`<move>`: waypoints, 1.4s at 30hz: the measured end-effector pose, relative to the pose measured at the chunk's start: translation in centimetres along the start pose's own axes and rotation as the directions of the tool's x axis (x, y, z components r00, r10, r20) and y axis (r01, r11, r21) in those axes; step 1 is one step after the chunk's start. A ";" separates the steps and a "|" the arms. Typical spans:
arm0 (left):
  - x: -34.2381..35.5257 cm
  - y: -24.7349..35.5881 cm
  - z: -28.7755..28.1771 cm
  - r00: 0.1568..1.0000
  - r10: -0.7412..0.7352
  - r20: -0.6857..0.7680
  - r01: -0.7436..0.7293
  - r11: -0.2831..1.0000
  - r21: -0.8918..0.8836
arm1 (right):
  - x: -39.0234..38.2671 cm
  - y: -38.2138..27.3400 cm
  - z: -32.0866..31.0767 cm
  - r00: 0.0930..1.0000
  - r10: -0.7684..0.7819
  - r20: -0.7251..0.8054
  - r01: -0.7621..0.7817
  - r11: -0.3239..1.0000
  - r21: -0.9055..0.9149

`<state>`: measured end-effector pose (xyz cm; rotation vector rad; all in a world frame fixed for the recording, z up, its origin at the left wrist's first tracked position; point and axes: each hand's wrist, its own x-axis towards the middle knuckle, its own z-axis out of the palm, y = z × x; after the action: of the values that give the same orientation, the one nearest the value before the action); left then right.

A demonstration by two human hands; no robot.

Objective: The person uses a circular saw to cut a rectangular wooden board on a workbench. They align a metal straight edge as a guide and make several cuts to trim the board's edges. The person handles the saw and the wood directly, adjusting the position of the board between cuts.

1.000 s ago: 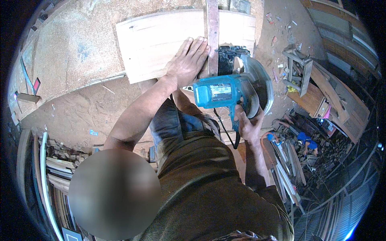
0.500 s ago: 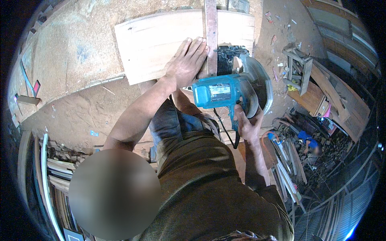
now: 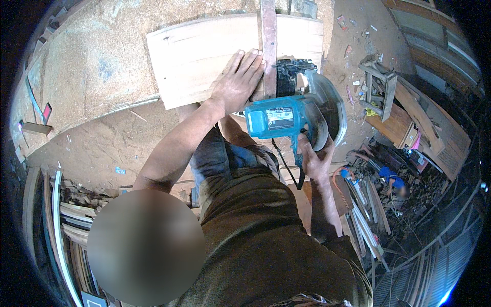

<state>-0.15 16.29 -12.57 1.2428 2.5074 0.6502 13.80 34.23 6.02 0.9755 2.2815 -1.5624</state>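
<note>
A pale wooden board lies on a large sheet of worn wood, with a narrow straight batten across it. My left hand lies flat on the board, fingers stretched toward the batten and their tips beside it. My right hand grips the rear handle of a teal circular saw, whose black base sits against the batten's right side. The blade is mostly hidden by its guard, and a black cord loops below.
Dirt floor with scraps surrounds the work. A small wooden stand and leaning panels are at right. Another person in blue is low among debris at lower right. Stacked timber lines the lower left.
</note>
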 end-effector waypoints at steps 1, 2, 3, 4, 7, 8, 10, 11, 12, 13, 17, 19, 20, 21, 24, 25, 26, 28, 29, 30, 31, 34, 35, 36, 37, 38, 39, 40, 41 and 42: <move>0.0 0.0 0.1 1.000 0.002 -0.001 -0.002 0.999 0.032 | 0.0 -0.2 0.1 1.000 -0.003 -0.006 0.003 1.000 -0.002; 0.0 0.0 0.1 1.000 0.003 0.005 -0.003 0.999 0.043 | 0.0 -0.4 0.2 1.000 -0.005 -0.011 0.005 1.000 -0.004; 0.0 0.0 -0.1 1.000 0.004 0.012 -0.005 0.998 0.055 | 0.0 -0.5 0.3 1.000 -0.008 -0.017 0.008 1.000 -0.005; 0.0 0.1 -0.2 1.000 0.006 0.019 -0.007 0.998 0.066 | 0.0 -0.4 0.2 1.000 0.001 -0.019 -0.001 1.000 -0.008; -0.1 0.0 0.0 1.000 0.014 0.004 -0.014 0.997 0.073 | 0.0 -0.3 0.1 0.999 0.028 -0.020 -0.028 0.999 -0.020; -0.1 0.0 0.0 1.000 0.014 0.002 -0.014 0.997 0.072 | 0.0 -0.3 0.1 0.999 0.039 -0.020 -0.039 0.999 -0.026; -0.1 -0.1 0.0 1.000 0.013 -0.004 -0.013 0.997 0.071 | 0.0 -0.2 0.0 0.999 0.045 -0.021 -0.046 0.998 -0.032; -0.1 -0.1 0.0 1.000 0.013 -0.006 -0.013 0.997 0.075 | 0.0 -0.1 0.0 0.999 0.041 -0.023 -0.042 0.999 -0.032; -0.1 0.0 0.0 1.000 0.014 -0.009 -0.014 0.997 0.080 | 0.0 -0.1 0.0 0.999 0.037 -0.026 -0.038 0.999 -0.031; -0.1 0.0 0.0 1.000 0.016 -0.011 -0.015 0.996 0.086 | 0.1 -0.2 0.2 0.999 0.017 -0.036 -0.017 1.000 -0.019; -0.1 0.0 -0.2 1.000 0.014 -0.021 -0.013 0.997 0.071 | 0.2 -0.1 0.0 1.000 0.017 -0.026 -0.017 1.000 -0.010; -0.1 0.0 -0.1 1.000 0.019 -0.008 -0.018 0.994 0.108 | 0.2 0.1 -0.1 1.000 0.027 -0.014 -0.027 0.999 -0.019; -0.1 0.0 0.0 1.000 0.019 -0.013 -0.018 0.994 0.104 | 0.2 0.1 -0.1 1.000 0.017 -0.017 -0.017 1.000 -0.021; -0.1 0.0 0.1 1.000 0.019 -0.018 -0.018 0.995 0.099 | 0.2 0.0 0.0 1.000 0.006 -0.019 -0.006 1.000 -0.023; -0.1 0.0 0.0 1.000 0.019 -0.009 -0.018 0.995 0.103 | 0.3 -0.6 0.2 1.000 -0.007 -0.016 0.007 1.000 -0.017; -0.1 0.0 -0.1 1.000 0.019 -0.002 -0.019 0.994 0.107 | 0.4 -0.6 0.3 0.999 -0.026 -0.026 0.026 0.999 -0.021; -0.1 0.0 -0.1 1.000 0.019 -0.012 -0.017 0.994 0.110 | 0.4 -0.6 0.4 0.998 -0.046 -0.037 0.045 0.999 -0.024; -0.1 0.0 0.1 0.999 0.019 -0.032 -0.015 0.993 0.114 | 0.4 -0.6 0.4 0.999 -0.033 -0.038 0.032 0.999 -0.017; -0.1 0.0 0.1 0.999 0.021 -0.040 -0.016 0.992 0.123 | 0.5 -0.6 0.3 1.000 -0.001 -0.028 0.001 1.000 -0.006; -0.1 0.0 0.1 0.999 0.024 -0.047 -0.017 0.991 0.132 | 0.5 -0.5 0.2 0.999 0.031 -0.018 -0.030 1.000 0.006; -0.1 0.0 0.1 0.998 0.026 -0.055 -0.018 0.990 0.141 | 0.6 -0.5 0.2 1.000 0.017 -0.011 -0.016 1.000 0.011; -0.1 0.1 -0.1 0.997 0.019 -0.072 -0.012 0.994 0.106 | 0.8 -0.5 0.1 1.000 -0.004 -0.003 0.004 1.000 0.008; -0.1 0.1 -0.2 0.997 0.023 -0.069 -0.015 0.993 0.121 | 0.8 -0.4 0.1 1.000 0.004 -0.008 -0.004 1.000 -0.005; 0.0 0.1 -0.2 0.997 0.028 -0.067 -0.018 0.991 0.136 | 0.8 -0.4 0.1 1.000 0.011 -0.014 -0.012 1.000 -0.018; 0.0 0.1 -0.2 0.997 0.032 -0.064 -0.022 0.988 0.151 | 0.9 -0.5 0.1 1.000 0.013 -0.010 -0.013 1.000 0.002; 0.0 0.1 -0.2 0.998 0.033 -0.059 -0.024 0.989 0.148 | 0.9 -0.6 0.1 1.000 0.014 -0.006 -0.014 1.000 0.022; 0.0 0.1 -0.3 0.998 0.033 -0.054 -0.025 0.989 0.145 | 0.9 -0.7 0.1 1.000 0.014 -0.002 -0.014 0.999 0.042; 0.0 0.1 -0.3 0.998 0.034 -0.050 -0.027 0.990 0.142 | 1.0 -0.6 0.1 1.000 -0.009 -0.005 0.009 1.000 0.025; 0.1 0.1 -0.1 0.998 0.034 -0.059 -0.026 0.992 0.125 | 1.1 -0.3 0.1 0.999 -0.033 -0.009 0.033 0.999 0.008; 0.1 0.0 0.1 0.997 0.032 -0.067 -0.025 0.994 0.107 | 1.1 -0.2 0.0 0.998 -0.055 -0.011 0.055 0.998 -0.010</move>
<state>-0.14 16.37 -12.61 1.3163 2.6156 0.5824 12.84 34.62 5.57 0.9298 2.3401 -1.5699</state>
